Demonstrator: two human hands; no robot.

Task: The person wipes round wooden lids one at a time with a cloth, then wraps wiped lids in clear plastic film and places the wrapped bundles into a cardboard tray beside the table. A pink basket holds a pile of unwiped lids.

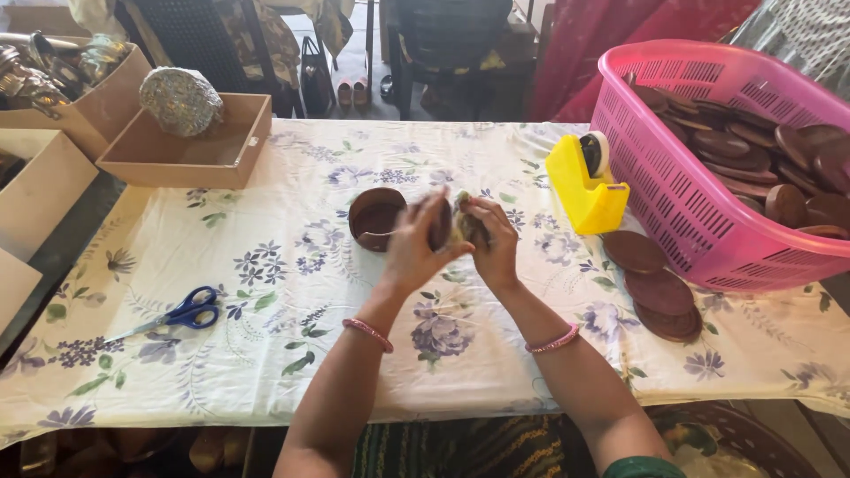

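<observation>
My left hand (414, 248) and my right hand (492, 243) meet above the middle of the table and together hold a small brown round piece (441, 226) with a shiny crumpled bit (464, 223) pressed against it. Motion blur hides the details. Just left of my hands a brown round bowl (375, 218) stands on the flowered tablecloth (292, 292). Both wrists wear pink bangles.
A yellow tape dispenser (584, 184) stands right of my hands. A pink basket (699, 204) holds several brown discs; three more discs (660, 292) lie beside it. Blue scissors (181, 312) lie at the left. A cardboard tray (190, 150) with a shiny wrapped object stands far left.
</observation>
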